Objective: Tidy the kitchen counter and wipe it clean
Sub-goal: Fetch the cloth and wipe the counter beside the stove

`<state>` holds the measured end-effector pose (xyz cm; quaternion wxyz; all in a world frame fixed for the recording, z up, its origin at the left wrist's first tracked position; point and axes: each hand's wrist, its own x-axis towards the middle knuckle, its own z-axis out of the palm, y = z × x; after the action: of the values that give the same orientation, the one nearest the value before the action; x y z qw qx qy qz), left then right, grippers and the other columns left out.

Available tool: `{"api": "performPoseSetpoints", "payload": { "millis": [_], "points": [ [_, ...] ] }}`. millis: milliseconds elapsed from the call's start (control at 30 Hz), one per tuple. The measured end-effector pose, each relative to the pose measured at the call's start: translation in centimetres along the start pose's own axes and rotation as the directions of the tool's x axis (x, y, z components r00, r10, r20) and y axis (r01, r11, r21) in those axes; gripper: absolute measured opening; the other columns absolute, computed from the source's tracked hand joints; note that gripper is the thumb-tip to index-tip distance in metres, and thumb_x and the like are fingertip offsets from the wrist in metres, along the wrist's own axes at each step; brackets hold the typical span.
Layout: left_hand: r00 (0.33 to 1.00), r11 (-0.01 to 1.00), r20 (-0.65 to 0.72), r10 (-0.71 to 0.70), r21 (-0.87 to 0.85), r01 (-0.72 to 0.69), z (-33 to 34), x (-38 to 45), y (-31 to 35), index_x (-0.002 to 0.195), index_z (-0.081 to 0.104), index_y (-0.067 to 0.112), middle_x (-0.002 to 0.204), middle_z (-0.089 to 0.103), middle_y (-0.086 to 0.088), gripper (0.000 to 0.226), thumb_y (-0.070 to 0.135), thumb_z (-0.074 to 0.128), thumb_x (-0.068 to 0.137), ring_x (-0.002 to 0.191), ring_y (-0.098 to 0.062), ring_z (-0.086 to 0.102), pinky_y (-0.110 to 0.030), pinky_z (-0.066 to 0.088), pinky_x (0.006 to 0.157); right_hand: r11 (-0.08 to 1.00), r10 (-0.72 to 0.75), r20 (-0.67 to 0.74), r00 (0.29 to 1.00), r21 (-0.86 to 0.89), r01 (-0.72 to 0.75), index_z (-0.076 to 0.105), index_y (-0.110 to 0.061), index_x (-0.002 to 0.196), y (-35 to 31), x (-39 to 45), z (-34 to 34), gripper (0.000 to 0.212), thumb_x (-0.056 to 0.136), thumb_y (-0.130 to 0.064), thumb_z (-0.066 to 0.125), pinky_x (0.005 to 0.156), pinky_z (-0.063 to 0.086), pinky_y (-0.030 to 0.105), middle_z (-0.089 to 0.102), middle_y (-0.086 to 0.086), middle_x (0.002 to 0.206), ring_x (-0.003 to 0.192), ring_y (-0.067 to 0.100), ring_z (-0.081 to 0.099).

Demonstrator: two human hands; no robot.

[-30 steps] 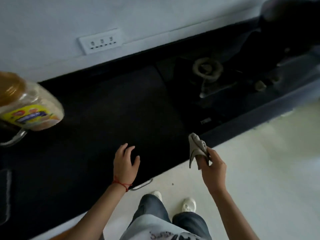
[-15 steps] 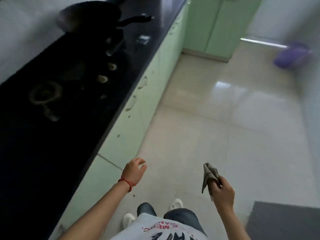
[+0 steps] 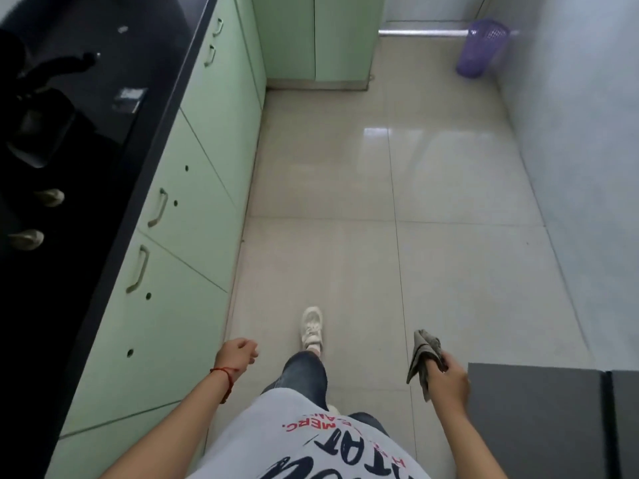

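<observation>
The bench (image 3: 103, 140), a long black worktop, ran along the left edge of the view, with pale green cabinet doors (image 3: 179, 216) and their curved metal handles below it. On its dark surface sat a black pan (image 3: 38, 108) whose handle pointed up and to the right, and nearer the camera two pale round knobs (image 3: 38, 216) lay one behind the other. A small shiny patch showed on the bench beside the pan; what it was could not be told.

The grey cloth (image 3: 422, 357) was away from the bench, out over the tiled floor (image 3: 397, 209). The right hand (image 3: 449, 378) was closed around its lower part, and the crumpled folds stuck up and hung down past the fingers. The left hand (image 3: 237, 354) carried nothing, its fingers loosely curled in, and it hung in the air just off the cabinet fronts without touching them. A red string (image 3: 226, 378) circled that wrist.

The person stood facing along the room, one white shoe (image 3: 312, 328) stepped forward on the floor, dark jeans and a grey printed shirt below the camera. A grey mat (image 3: 539, 423) lay on the floor to the right of the right hand. Far off, in the corner by the wall, a purple basket (image 3: 482, 46) stood upright on the floor beside more green cabinets.
</observation>
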<state>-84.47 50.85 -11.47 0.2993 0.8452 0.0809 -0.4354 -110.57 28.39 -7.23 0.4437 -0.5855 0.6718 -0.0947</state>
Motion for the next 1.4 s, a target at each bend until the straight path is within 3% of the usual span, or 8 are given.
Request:
{"api": "performPoseSetpoints", "payload": {
  "millis": [133, 300, 433, 567, 767, 1033, 1200, 1400],
  "points": [
    [0.996, 0.996, -0.001, -0.085, -0.018, 0.085, -0.4, 5.2, 4.0, 0.066, 0.055, 0.011, 0.067, 0.058, -0.007, 0.022, 0.012, 0.051, 0.088, 0.058, -0.02, 0.052, -0.024, 0.035, 0.055, 0.999, -0.023, -0.022, 0.999, 0.028, 0.024, 0.057, -0.012, 0.081, -6.2, 6.3, 2.5, 0.009, 0.087, -0.007, 0.052, 0.049, 0.034, 0.021, 0.052, 0.004, 0.063, 0.056, 0.011, 0.045],
    [0.993, 0.993, 0.003, -0.121, 0.017, 0.121, -1.7, 10.9, 12.6, 0.071, 0.054, 0.008, 0.064, 0.056, -0.007, 0.019, 0.012, 0.05, 0.088, 0.055, -0.019, 0.049, -0.024, 0.034, 0.054, 1.0, 0.012, -0.056, 0.998, 0.017, -0.011, 0.057, -0.009, 0.081, -13.7, 13.9, 4.6, 0.009, 0.086, -0.005, 0.051, 0.051, 0.034, 0.021, 0.052, 0.0, 0.062, 0.066, 0.026, 0.048],
    [0.998, 0.999, 0.058, -0.039, 0.03, 0.037, -1.4, 15.2, 23.0, 0.07, 0.056, 0.011, 0.065, 0.058, -0.004, 0.021, 0.014, 0.049, 0.089, 0.066, -0.022, 0.054, -0.025, 0.037, 0.056, 1.0, 0.027, -0.067, 0.997, 0.001, -0.027, 0.057, -0.012, 0.083, -18.7, 19.2, 5.4, 0.009, 0.087, -0.005, 0.052, 0.055, 0.033, 0.029, 0.055, 0.009, 0.07, 0.071, 0.028, 0.049],
    [0.99, 0.997, 0.115, 0.077, 0.011, -0.079, -0.2, 18.4, 34.0, 0.07, 0.056, 0.017, 0.069, 0.06, 0.0, 0.022, 0.019, 0.049, 0.09, 0.074, -0.022, 0.058, -0.025, 0.04, 0.06, 0.996, 0.081, -0.094, 0.992, -0.016, -0.082, 0.057, -0.008, 0.081, -22.0, 23.9, 5.8, 0.009, 0.087, -0.005, 0.051, 0.05, 0.033, 0.024, 0.057, 0.013, 0.072, 0.065, 0.027, 0.047],
    [0.976, 0.985, 0.134, 0.173, -0.021, -0.172, 1.7, 23.8, 46.1, 0.075, 0.056, 0.016, 0.07, 0.06, 0.002, 0.02, 0.022, 0.048, 0.092, 0.065, -0.012, 0.057, -0.023, 0.041, 0.06, 0.993, 0.105, -0.066, 0.992, -0.048, -0.108, 0.059, -0.004, 0.079, -27.3, 32.9, 6.8, 0.011, 0.087, -0.007, 0.053, 0.051, 0.034, 0.021, 0.054, 0.011, 0.062, 0.06, 0.027, 0.047],
    [0.999, 0.997, -0.011, -0.035, -0.063, 0.034, 1.2, 29.4, 52.1, 0.066, 0.053, 0.018, 0.065, 0.06, -0.001, 0.027, 0.023, 0.05, 0.092, 0.062, -0.019, 0.055, -0.023, 0.037, 0.057, 0.996, 0.027, 0.062, 0.998, -0.088, -0.021, 0.059, -0.004, 0.076, -41.0, 46.4, 9.3, 0.012, 0.086, -0.008, 0.052, 0.051, 0.035, 0.026, 0.054, 0.007, 0.058, 0.054, 0.018, 0.048],
    [0.988, 0.967, -0.096, -0.12, -0.236, 0.095, -0.4, 31.9, 56.1, 0.073, 0.054, 0.012, 0.07, 0.06, -0.005, 0.021, 0.018, 0.049, 0.092, 0.059, -0.016, 0.053, -0.023, 0.038, 0.057, 0.98, -0.087, 0.155, 0.984, -0.165, 0.112, 0.061, -0.006, 0.083, -51.1, 53.8, 13.0, 0.012, 0.085, -0.014, 0.052, 0.058, 0.033, 0.03, 0.057, 0.014, 0.072, 0.072, 0.029, 0.05],
    [0.974, 0.93, -0.112, -0.197, -0.336, 0.15, -2.4, 38.1, 61.3, 0.076, 0.054, 0.01, 0.067, 0.058, -0.006, 0.019, 0.016, 0.049, 0.093, 0.056, -0.017, 0.05, -0.022, 0.034, 0.055, 0.95, -0.177, 0.242, 0.954, -0.213, 0.23, 0.054, -0.009, 0.073, -61.2, 60.7, 18.8, 0.012, 0.085, -0.006, 0.053, 0.056, 0.029, 0.033, 0.047, 0.0, 0.054, 0.066, 0.029, 0.045]
  ]
}}
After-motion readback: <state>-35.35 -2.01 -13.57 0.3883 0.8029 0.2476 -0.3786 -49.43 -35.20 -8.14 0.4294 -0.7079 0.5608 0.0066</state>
